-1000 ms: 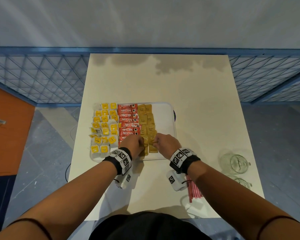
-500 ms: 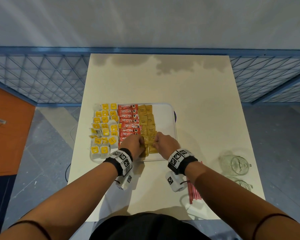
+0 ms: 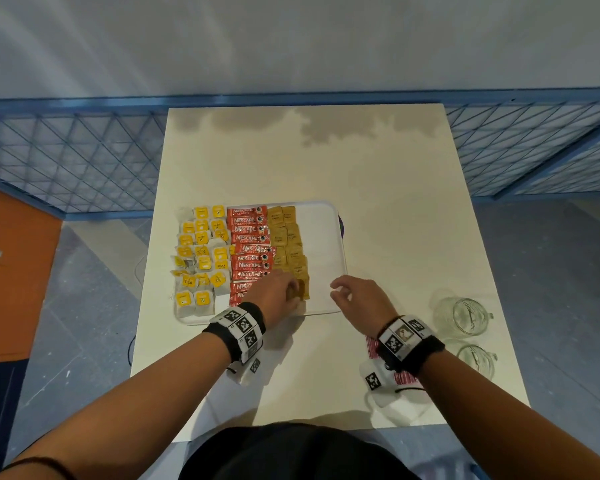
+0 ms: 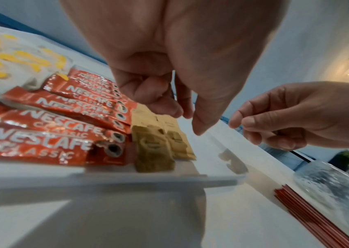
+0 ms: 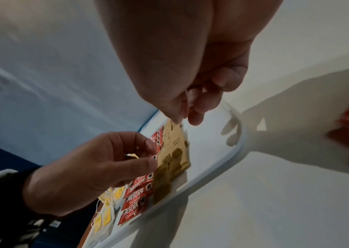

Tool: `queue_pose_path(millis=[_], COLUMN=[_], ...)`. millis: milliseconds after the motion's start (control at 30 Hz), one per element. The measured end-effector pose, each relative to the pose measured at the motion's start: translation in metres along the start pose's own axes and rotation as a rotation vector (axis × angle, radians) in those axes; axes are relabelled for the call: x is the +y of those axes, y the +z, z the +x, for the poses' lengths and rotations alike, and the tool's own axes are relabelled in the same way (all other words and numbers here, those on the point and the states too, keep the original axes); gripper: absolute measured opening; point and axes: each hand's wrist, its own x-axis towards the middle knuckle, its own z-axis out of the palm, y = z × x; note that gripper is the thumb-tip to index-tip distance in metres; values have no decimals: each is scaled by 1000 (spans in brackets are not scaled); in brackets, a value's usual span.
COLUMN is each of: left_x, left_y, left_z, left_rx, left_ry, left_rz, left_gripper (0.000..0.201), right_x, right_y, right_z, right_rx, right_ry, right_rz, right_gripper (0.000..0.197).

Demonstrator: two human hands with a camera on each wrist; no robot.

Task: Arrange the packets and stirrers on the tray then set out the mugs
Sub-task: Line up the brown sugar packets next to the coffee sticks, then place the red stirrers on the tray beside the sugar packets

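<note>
The white table [image 3: 378,209] fills the middle of the head view, and the white tray [image 3: 321,244] lies on it a little toward 9 o'clock from the table centre. On the tray there are three columns of packets: the tea bags [image 3: 201,258] with yellow tags on the 9 o'clock side, the red coffee sticks [image 3: 250,244] in the middle, and the brown sugar packets [image 3: 290,244] next to them; the 3 o'clock part of the tray is bare. The left hand [image 3: 276,292] is over the 6 o'clock end of the sugar column, the fingers loosely curled with the tips close together just above the packets; in the left wrist view it grasps nothing. The right hand [image 3: 359,297] is over the tray corner at about 5 o'clock, apart from the left hand, fingers loosely curled and also holding nothing. Two glass mugs [image 3: 459,315] stand on the table at about 4 o'clock from the tray, one nearer to the person than the other. The red stirrers [image 4: 309,216] lie on the table at 5 o'clock from the tray, under the right wrist, between the tray and the mugs.
</note>
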Motion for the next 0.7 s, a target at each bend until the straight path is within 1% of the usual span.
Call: queue_pose_path(millis=[67, 167, 300, 400, 500, 600, 700], left_x=[8, 19, 36, 49, 65, 79, 85], left_y=[6, 17, 36, 52, 65, 78, 88], left_z=[-5, -12, -17, -18, -17, -15, -12], left_rx=[-47, -134, -225, -291, -318, -322, -303], left_ry=[61, 149, 236, 298, 332, 355, 364], left_rz=[7, 48, 133, 151, 218, 293, 304], left_gripper=[14, 22, 29, 37, 42, 45, 44], right_x=[16, 35, 53, 58, 56, 54, 57], right_y=[-5, -9, -10, -10, -9, -7, -4], right_z=[-17, -41, -71, -90, -101, -106, -108], right_rx=[14, -5, -45, -53, -37, -16, -24], right_ry=[37, 105, 188, 229, 220, 208, 242], right_rz=[16, 1, -126, -149, -131, -113, -124], right_gripper=[19, 23, 34, 44, 49, 49, 49])
